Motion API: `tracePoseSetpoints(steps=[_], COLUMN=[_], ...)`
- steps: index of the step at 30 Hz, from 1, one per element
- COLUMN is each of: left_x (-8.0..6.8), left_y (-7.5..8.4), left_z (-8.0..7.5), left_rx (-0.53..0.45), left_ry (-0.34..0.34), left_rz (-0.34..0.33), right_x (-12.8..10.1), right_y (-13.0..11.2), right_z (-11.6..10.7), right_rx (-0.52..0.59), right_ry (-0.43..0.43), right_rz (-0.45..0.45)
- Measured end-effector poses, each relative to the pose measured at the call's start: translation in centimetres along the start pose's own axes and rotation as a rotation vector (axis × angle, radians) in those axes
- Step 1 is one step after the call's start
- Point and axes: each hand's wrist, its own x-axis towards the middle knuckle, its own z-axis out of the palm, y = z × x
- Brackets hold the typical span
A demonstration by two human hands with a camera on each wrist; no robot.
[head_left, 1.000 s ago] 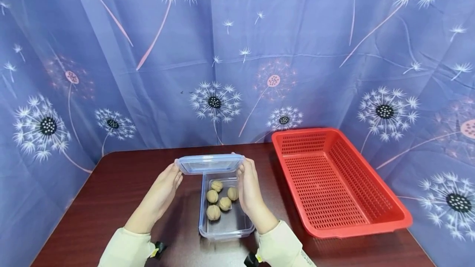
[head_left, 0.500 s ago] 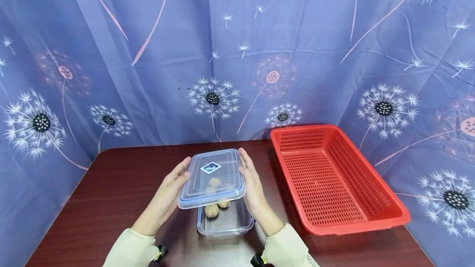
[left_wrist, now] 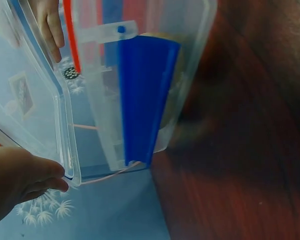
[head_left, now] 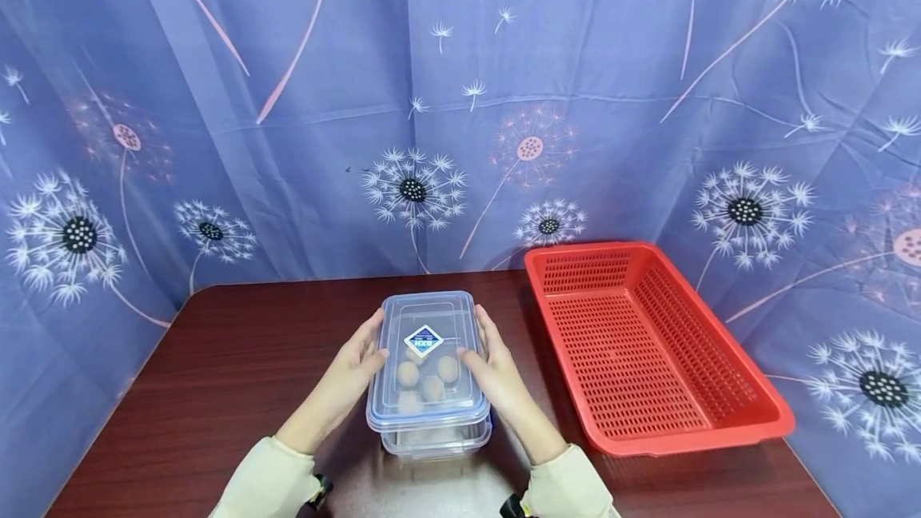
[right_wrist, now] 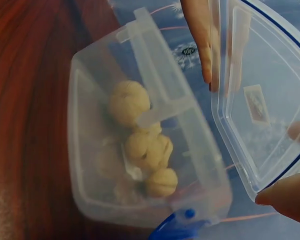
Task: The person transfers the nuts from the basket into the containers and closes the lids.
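Observation:
A clear plastic lid [head_left: 440,322] with a blue seal and a diamond label lies over a clear food box [head_left: 436,449]. Both wrist views show a gap between lid and rim. My left hand [head_left: 344,380] grips the lid's left edge, thumb on top. On the opposite edge, my right hand [head_left: 505,374] holds it the same way. Several walnuts [right_wrist: 129,103] rest inside the box, seen through its wall in the right wrist view. A blue side clip [left_wrist: 146,100] hangs on the box in the left wrist view.
To the right, a red perforated plastic basket [head_left: 633,374] stands on the dark reddish-brown table [head_left: 237,366]. Behind the table hangs a blue curtain [head_left: 324,206] with a dandelion print.
The lid was tilted up beyond the box a second ago. Both hands have since swung it flatter and lowered it over the box, so the walnuts now show through it.

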Motion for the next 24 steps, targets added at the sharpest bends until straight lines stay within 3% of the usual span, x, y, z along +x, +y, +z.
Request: tracePoseSetpoints(steps=[6, 15, 24], left_x=[0.1, 0.5, 0.5], left_y=[-1.1, -2.3, -3.0], left_z=[0.2, 0.4, 0.4], left_rx=[0.043, 0.057, 0.101], left_ry=[-0.013, -0.04, -0.031], left_rz=[-0.021, -0.061, -0.075], right_x=[-0.2, -0.5, -0.7], right_y=[1.5, 3.3, 3.9], right_z=[-0.6, -1.2, -1.3], right_rx=[-0.081, -0.038, -0.122], right_ry=[-0.004, -0.016, -0.055], right_rz=[-0.002, 0.027, 0.032])
